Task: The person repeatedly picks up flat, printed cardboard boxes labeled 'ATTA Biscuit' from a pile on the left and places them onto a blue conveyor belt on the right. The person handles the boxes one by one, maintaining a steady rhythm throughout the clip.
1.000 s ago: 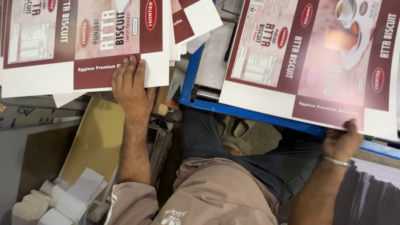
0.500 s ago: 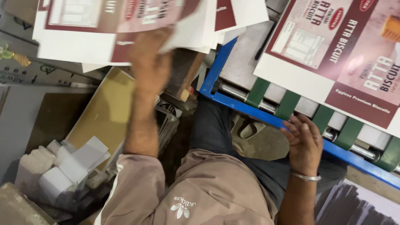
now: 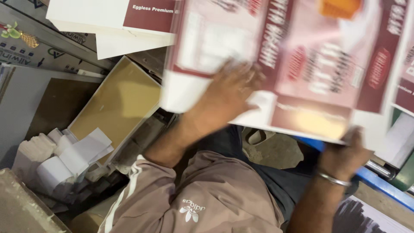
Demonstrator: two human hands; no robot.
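A large printed carton sheet [image 3: 302, 64], maroon and white with a biscuit picture, is held in front of me and is blurred by motion. My left hand [image 3: 228, 92] grips its lower left part, with the fingers spread on the printed face. At the sheet's lower right edge, my right hand [image 3: 345, 149], which wears a metal bangle, holds it from below. A stack of the same printed sheets [image 3: 112, 21] lies at the top left, apart from both hands.
A blue metal frame with rollers [image 3: 381, 179] runs under the sheet at the right. A tan board [image 3: 116, 101] leans below the stack, with white paper scraps [image 3: 73, 155] beside it. Grey panels [image 3: 26, 95] stand at the left. My knees fill the bottom centre.
My left hand has swung right from the stack, bringing a sheet across. My right hand has risen from the blue frame and taken the sheet's lower edge.
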